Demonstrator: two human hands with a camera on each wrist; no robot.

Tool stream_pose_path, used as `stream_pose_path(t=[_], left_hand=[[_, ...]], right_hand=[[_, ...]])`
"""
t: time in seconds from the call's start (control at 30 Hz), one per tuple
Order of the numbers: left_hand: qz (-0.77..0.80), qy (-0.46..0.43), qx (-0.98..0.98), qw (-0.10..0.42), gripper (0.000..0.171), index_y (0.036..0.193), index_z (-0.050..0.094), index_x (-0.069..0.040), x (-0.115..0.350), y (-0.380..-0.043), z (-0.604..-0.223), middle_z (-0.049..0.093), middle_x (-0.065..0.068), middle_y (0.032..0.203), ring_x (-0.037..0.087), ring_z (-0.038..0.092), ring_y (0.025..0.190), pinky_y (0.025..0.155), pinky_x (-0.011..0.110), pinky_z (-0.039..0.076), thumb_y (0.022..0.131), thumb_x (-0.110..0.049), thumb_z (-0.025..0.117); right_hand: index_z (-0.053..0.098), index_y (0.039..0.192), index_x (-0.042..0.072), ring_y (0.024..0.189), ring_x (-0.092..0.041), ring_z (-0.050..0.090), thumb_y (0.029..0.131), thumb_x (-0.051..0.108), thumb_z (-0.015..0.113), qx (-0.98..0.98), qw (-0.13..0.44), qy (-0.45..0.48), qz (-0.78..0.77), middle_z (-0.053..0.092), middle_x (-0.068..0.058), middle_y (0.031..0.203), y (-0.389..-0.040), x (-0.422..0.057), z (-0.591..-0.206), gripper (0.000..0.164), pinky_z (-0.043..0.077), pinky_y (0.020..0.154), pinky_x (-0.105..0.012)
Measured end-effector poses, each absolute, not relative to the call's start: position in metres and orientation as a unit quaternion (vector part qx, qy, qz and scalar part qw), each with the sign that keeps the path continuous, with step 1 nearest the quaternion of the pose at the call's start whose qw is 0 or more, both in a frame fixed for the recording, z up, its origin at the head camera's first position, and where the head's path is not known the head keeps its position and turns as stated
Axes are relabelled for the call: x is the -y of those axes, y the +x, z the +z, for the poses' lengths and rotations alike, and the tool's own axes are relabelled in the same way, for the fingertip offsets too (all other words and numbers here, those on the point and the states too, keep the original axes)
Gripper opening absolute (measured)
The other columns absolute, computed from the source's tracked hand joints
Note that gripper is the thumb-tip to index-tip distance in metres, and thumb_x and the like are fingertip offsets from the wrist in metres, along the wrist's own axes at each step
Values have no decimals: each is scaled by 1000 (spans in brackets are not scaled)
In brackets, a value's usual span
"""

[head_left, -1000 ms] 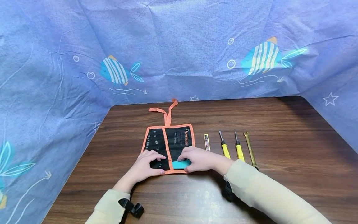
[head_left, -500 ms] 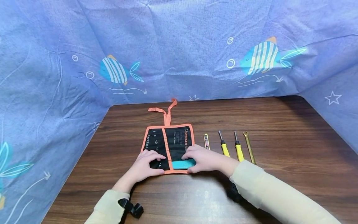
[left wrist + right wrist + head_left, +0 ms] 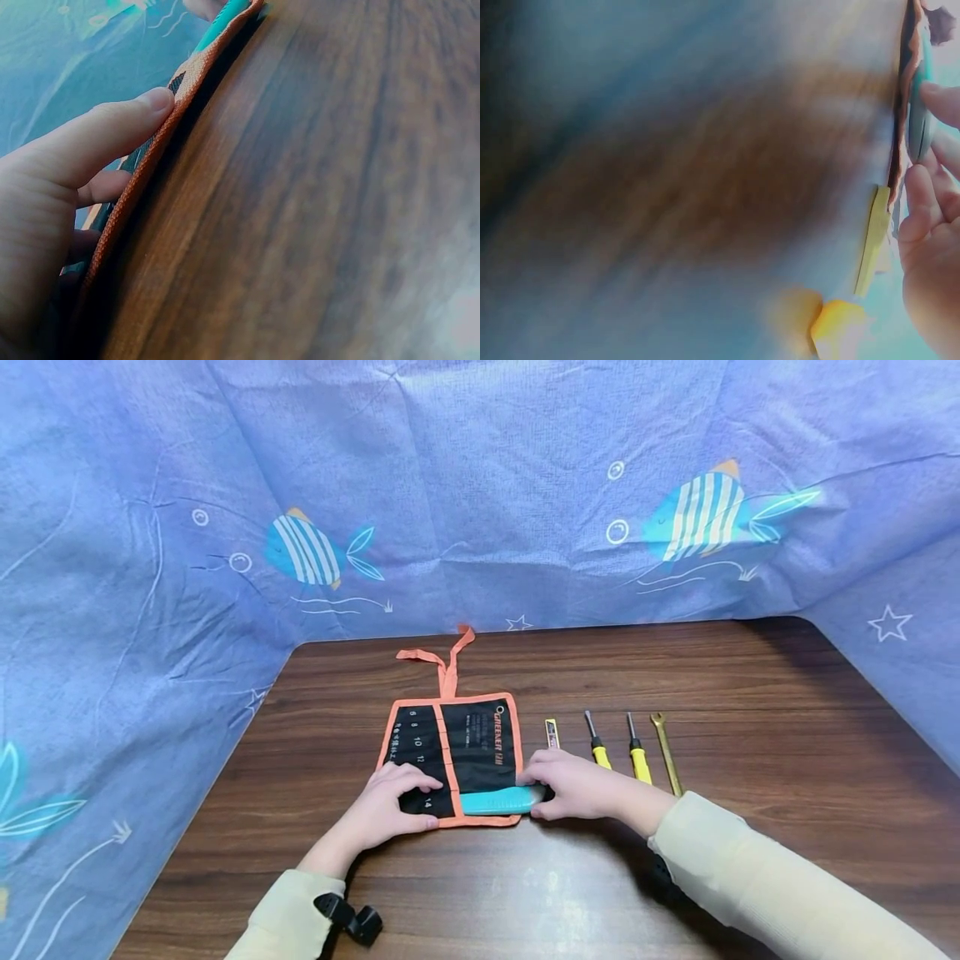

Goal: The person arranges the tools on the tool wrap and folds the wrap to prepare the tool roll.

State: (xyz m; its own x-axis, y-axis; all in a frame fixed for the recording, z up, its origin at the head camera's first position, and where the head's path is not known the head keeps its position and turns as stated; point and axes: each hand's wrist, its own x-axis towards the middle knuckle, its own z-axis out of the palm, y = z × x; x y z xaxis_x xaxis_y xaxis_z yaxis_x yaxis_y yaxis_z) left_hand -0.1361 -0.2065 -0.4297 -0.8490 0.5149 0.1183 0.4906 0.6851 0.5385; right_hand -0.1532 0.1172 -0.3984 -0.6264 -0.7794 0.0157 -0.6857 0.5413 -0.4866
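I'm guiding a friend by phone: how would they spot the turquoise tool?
On the table lies a black, orange-edged pouch. Along its near edge is the turquoise tool, its right end pinched by the right hand. Its colour sets it apart from the yellow-handled screwdrivers to the right.

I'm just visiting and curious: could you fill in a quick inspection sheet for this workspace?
Surface: dark wood-grain table, glossy, with a light reflection near the front.
Job's things: black pouch with orange edging, laid open; turquoise tool across its lower right, extending past the edge.
Clutter: narrow yellow item, two yellow-handled screwdrivers and a wrench, in a row right of the pouch, lower ends hidden.
Hands: left hand rests on the pouch's lower left; right hand grips the tool's right end.
Cables: nothing seen.
Surroundings: blue fish-patterned cloth behind and at both sides.
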Motion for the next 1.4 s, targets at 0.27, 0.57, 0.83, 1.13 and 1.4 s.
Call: stream_pose_path(t=[0.27,0.57,0.83,1.13,1.4], left_hand=[[284,276,-918,23,38,110,64,-35,207,-137,-430,54,-20,100,8,43,93,84,42,33,76,-52,71],[288,269,-918,35,36,109,65,-36,207,-136,-429,55,-19,104,10,44,98,87,44,33,76,-50,72],[292,267,-918,37,35,108,65,-35,206,-136,-427,54,-20,103,9,44,98,87,44,33,76,-49,72],[291,265,-918,38,35,107,66,-35,205,-137,-427,54,-20,99,9,44,94,86,42,33,76,-47,73],[289,262,-920,39,34,107,65,-35,203,-137,-427,52,-20,96,9,43,94,86,42,33,76,-47,73]], right_hand=[[65,107,10,90,-10,49,84,21,70,-867,108,-423,-238,55,5,100,-155,-109,-397,26,44,81,-30],[65,110,10,93,-11,49,83,21,69,-868,127,-416,-238,56,4,103,-157,-90,-399,29,43,82,-30],[66,109,8,91,-10,49,83,21,69,-869,131,-409,-244,56,3,101,-156,-76,-400,30,43,82,-28],[66,109,9,92,-12,50,82,22,69,-874,117,-406,-239,56,3,100,-155,-63,-401,31,43,83,-28],[67,110,8,96,-13,50,82,22,68,-873,107,-411,-239,57,2,101,-155,-52,-402,31,42,86,-28]])
